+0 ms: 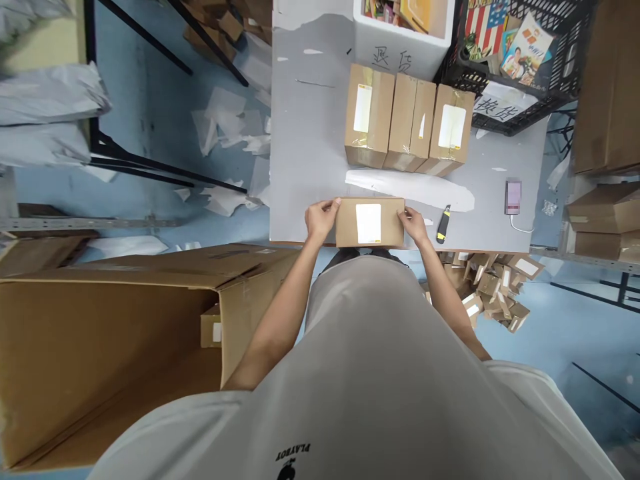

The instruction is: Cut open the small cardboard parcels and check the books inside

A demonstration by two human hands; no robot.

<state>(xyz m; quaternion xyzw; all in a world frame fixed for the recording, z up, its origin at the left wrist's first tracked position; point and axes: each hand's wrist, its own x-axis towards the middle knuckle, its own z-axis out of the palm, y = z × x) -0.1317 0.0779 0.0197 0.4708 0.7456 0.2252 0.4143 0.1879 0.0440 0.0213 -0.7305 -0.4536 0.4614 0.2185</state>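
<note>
A small cardboard box (346,223) with a white label lies at the front edge of the grey table, close to my body. My left hand (322,219) grips its left end, thumb and fingers closed at the upper corner. At the opposite end, my right hand (414,223) pinches the box's right side. A yellow and black box cutter (443,224) rests on the table just right of my right hand. Behind the box lies a long white strip of paper (410,189). Farther back, three taped cardboard boxes (411,120) stand in a row.
A white bin (403,50) and a black crate (520,87) holding packets stand at the back. A phone (513,197) with a cable lies right. A large open carton (110,333) is at lower left. Small boxes (495,287) are heaped on the floor at right.
</note>
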